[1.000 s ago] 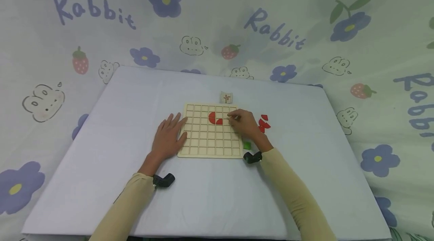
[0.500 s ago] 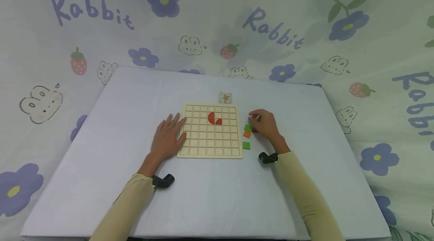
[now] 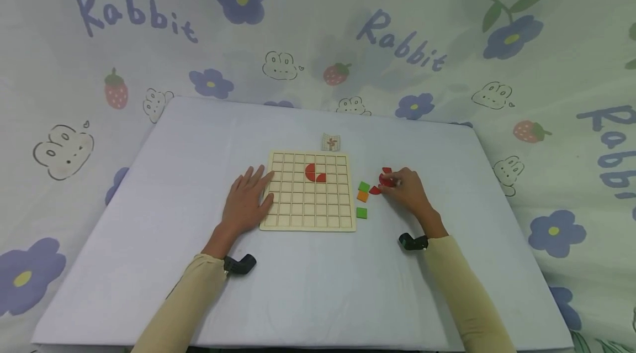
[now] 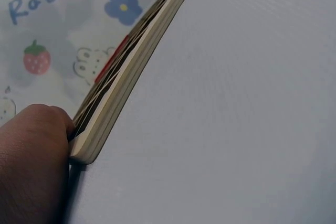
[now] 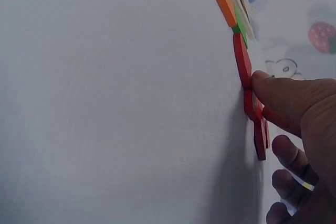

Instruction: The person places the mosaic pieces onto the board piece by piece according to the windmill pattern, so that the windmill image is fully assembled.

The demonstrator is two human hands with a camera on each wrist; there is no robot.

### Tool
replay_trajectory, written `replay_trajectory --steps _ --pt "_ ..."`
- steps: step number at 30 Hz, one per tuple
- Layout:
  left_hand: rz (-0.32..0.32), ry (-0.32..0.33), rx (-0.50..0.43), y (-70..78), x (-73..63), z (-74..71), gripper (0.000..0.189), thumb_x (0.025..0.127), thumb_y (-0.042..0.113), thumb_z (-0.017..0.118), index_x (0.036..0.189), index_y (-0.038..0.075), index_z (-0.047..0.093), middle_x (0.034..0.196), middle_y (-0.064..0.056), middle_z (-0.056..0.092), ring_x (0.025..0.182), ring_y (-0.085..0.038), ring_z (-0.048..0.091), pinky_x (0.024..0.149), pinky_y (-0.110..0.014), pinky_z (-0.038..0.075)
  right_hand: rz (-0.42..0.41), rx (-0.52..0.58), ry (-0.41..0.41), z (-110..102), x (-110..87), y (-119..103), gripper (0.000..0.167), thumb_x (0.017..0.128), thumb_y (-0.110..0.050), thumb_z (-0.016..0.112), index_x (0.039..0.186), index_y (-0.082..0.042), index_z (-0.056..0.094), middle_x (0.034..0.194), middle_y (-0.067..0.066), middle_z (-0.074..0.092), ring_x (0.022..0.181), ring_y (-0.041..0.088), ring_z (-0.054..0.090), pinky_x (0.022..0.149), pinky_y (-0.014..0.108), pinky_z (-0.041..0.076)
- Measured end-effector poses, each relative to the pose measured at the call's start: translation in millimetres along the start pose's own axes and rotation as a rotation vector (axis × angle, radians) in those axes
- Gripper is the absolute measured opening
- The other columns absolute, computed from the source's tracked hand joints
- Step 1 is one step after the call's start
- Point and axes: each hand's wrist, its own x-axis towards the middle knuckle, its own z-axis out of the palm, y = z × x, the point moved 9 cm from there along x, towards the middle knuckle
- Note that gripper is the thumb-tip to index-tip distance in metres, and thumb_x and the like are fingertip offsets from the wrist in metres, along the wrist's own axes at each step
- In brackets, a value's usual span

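A pale wooden grid board (image 3: 293,198) lies on the white table. Two red pieces sit in its upper middle: a half-disc-like one (image 3: 310,173) and a quarter-round one (image 3: 321,178). My left hand (image 3: 244,204) rests along the board's left edge with fingers spread. Beyond the board's right side, my right hand (image 3: 408,193) reaches among several loose red pieces. Its thumb (image 5: 265,85) touches a red piece (image 5: 242,59) in the right wrist view; whether anything is pinched is unclear. One red piece (image 3: 375,190) lies left of the thumb; others are partly hidden by fingers.
Between board and right hand lie a green square (image 3: 364,186), an orange square (image 3: 362,196) and another green square (image 3: 361,213). A small picture card (image 3: 331,142) with a red pinwheel lies behind the board. A printed cloth hangs behind the table.
My right hand has moved right from over the board to the loose red pieces, uncovering the orange and upper green squares. One red piece now lies further left. My left hand stays put.
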Motion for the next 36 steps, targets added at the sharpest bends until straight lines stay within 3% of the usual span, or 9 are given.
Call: replay_trajectory --steps 5,9,15,19,24,31,36 --pt "-0.001 0.0 0.0 0.3 -0.3 -1.0 0.058 0.098 0.035 0.047 0.152 0.015 0.04 0.158 -0.013 0.029 0.147 -0.035 0.016 0.117 -0.052 0.011 0.021 0.007 -0.014 -1.4 -4.7 6.9 0.04 0.086 -0.029 0.079 0.119 -0.008 0.071 0.103 0.01 0.06 0.094 0.028 0.053 0.079 0.041 0.049" --pt "-0.005 -0.007 0.001 0.6 -0.8 -0.6 0.057 0.098 0.035 0.047 0.152 0.015 0.04 0.158 -0.013 0.029 0.147 -0.035 0.015 0.117 -0.052 0.012 0.025 0.032 0.029 -6.7 -8.2 11.9 0.038 0.089 -0.025 0.075 0.121 -0.006 0.068 0.105 0.012 0.06 0.095 0.029 0.055 0.08 0.044 0.05" --pt "-0.008 -0.013 0.007 -0.5 -0.6 0.8 0.058 0.099 0.036 0.046 0.152 0.015 0.04 0.158 -0.013 0.028 0.147 -0.034 0.015 0.117 -0.051 0.011 0.016 0.03 0.103 -11.0 -9.5 11.6 0.024 0.092 -0.019 0.07 0.108 0.0 0.073 0.099 0.015 0.064 0.088 0.029 0.057 0.074 0.041 0.048" --pt "-0.003 -0.005 0.007 -0.1 0.3 0.9 0.058 0.099 0.036 0.045 0.152 0.015 0.04 0.158 -0.013 0.029 0.147 -0.035 0.015 0.117 -0.051 0.011 0.057 0.055 0.064 -9.0 -7.0 6.4 0.022 0.093 -0.016 0.067 0.106 0.0 0.072 0.101 0.016 0.064 0.092 0.031 0.056 0.077 0.044 0.049" --pt "0.002 0.002 0.004 1.0 0.6 0.0 0.057 0.099 0.036 0.045 0.151 0.014 0.04 0.158 -0.013 0.029 0.147 -0.035 0.016 0.117 -0.051 0.011 0.101 0.049 0.03 -0.7 -2.0 1.1 0.032 0.091 -0.025 0.071 0.113 -0.002 0.07 0.101 0.016 0.064 0.093 0.031 0.058 0.076 0.044 0.051" --pt "0.002 -0.007 0.007 0.4 1.3 0.9 0.058 0.099 0.037 0.044 0.153 0.016 0.038 0.159 -0.013 0.028 0.147 -0.034 0.015 0.117 -0.051 0.01 0.109 0.052 0.048 5.5 1.9 -7.5 0.022 0.09 -0.02 0.071 0.103 -0.002 0.073 0.096 0.013 0.066 0.089 0.029 0.058 0.074 0.042 0.051" --pt "0.001 0.002 0.004 -1.0 0.3 0.3 0.058 0.099 0.036 0.045 0.152 0.015 0.039 0.159 -0.013 0.028 0.147 -0.035 0.015 0.117 -0.051 0.01 0.116 0.055 0.044 11.2 7.9 -15.3 0.036 0.089 -0.031 0.073 0.112 -0.004 0.071 0.101 0.014 0.066 0.093 0.029 0.06 0.075 0.042 0.052"
